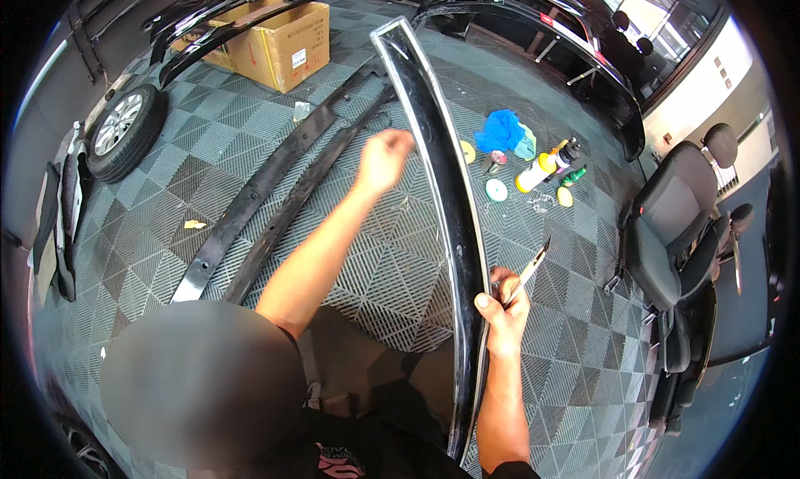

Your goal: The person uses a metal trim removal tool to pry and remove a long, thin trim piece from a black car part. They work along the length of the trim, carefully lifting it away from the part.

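We see a long glossy black trim panel [442, 170] with a chrome edge, running from the person's lap far out over the tiled floor [167, 187]. Our right hand [502, 308] sits at the right edge of this panel, near its lower part. Its fingers [486, 302] are clenched around a thin metal blade tool [529, 272], which points up and to the right, away from the panel. The thumb side of the hand touches the panel edge. Our left hand [383, 158] is stretched forward, just beside the left edge of the panel, higher up along it. Its fingers are curled loosely and hold nothing that we can see; we cannot tell if they touch the panel.

To the left on the floor lie two long black trim strips [275, 187], side by side. Further left there is a car wheel [125, 129], and behind it a cardboard box [275, 41]. To the right of the panel we see a blue cloth [500, 130], a yellow bottle [540, 172] and some round polishing pads [497, 190]. A grey car seat [675, 229] stands at the right.
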`<action>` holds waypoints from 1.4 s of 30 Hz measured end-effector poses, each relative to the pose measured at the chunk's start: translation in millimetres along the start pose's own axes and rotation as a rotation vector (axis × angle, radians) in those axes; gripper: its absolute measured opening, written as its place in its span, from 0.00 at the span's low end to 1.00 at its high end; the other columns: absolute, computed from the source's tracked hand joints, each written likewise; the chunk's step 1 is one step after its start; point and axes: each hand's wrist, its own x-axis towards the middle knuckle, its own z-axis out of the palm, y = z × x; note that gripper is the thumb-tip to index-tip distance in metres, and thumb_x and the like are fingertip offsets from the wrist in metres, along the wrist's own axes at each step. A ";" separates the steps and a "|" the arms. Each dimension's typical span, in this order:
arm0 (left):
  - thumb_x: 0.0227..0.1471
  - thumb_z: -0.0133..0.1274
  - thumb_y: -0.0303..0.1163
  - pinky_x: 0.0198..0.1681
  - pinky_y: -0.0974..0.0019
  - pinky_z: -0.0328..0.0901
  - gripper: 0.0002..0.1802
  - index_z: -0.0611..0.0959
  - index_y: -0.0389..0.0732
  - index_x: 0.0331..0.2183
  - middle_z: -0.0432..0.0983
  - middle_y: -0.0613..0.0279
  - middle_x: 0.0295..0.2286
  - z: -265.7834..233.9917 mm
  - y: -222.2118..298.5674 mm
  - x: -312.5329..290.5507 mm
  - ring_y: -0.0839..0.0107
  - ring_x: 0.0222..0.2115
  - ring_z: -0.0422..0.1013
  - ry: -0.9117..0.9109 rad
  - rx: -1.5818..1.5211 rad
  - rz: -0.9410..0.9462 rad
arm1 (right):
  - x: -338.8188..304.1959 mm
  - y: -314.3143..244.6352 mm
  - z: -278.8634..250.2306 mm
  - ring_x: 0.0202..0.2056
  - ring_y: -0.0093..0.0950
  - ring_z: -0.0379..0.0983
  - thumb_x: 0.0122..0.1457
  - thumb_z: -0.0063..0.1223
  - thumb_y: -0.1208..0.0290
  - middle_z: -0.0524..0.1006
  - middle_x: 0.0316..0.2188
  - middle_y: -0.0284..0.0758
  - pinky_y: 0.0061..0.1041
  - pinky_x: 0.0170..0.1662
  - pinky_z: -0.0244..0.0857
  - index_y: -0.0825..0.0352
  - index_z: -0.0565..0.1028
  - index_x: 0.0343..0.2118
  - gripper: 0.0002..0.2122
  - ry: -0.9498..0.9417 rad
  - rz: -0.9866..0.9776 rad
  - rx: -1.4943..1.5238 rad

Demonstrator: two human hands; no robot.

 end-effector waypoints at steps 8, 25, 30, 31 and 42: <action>0.56 0.27 0.78 0.62 0.29 0.56 0.53 0.63 0.47 0.67 0.54 0.36 0.65 -124.6 153.5 -7.0 0.36 0.61 0.61 -0.261 -1.292 0.047 | -53.1 15.7 21.3 0.34 0.19 0.61 0.43 0.76 0.72 0.68 0.39 0.31 0.20 0.37 0.58 0.56 0.61 0.28 0.25 -0.159 0.131 0.084; 0.63 0.23 0.70 0.38 0.57 0.62 0.45 0.78 0.38 0.38 0.70 0.56 0.29 -175.3 121.7 -34.8 0.62 0.30 0.64 -0.385 -1.472 0.122 | 21.8 -70.6 119.5 0.21 0.20 0.56 0.71 0.39 0.57 0.64 0.19 0.30 0.24 0.26 0.54 0.68 0.67 0.30 0.19 -0.300 -0.313 -0.633; 0.60 0.19 0.75 0.37 0.58 0.62 0.51 0.78 0.37 0.38 0.70 0.54 0.31 -179.1 123.7 -35.8 0.63 0.30 0.64 -0.371 -1.458 0.159 | 46.3 -89.3 188.1 0.20 0.17 0.64 0.65 0.55 0.72 0.70 0.17 0.30 0.22 0.24 0.58 0.69 0.75 0.41 0.07 -0.470 -0.517 -0.752; 0.59 0.19 0.76 0.37 0.59 0.62 0.51 0.78 0.37 0.38 0.70 0.54 0.32 -180.2 124.6 -36.2 0.63 0.30 0.64 -0.373 -1.455 0.157 | 50.3 -92.9 202.0 0.20 0.16 0.64 0.64 0.57 0.72 0.70 0.17 0.30 0.21 0.25 0.59 0.69 0.76 0.42 0.07 -0.499 -0.537 -0.772; 0.55 0.18 0.80 0.41 0.58 0.65 0.55 0.78 0.37 0.40 0.72 0.51 0.35 -188.2 119.0 -30.3 0.64 0.32 0.66 -0.487 -1.476 0.181 | 72.6 -95.4 226.5 0.22 0.11 0.59 0.58 0.66 0.75 0.70 0.21 0.23 0.16 0.25 0.55 0.69 0.78 0.37 0.07 -0.555 -0.455 -0.683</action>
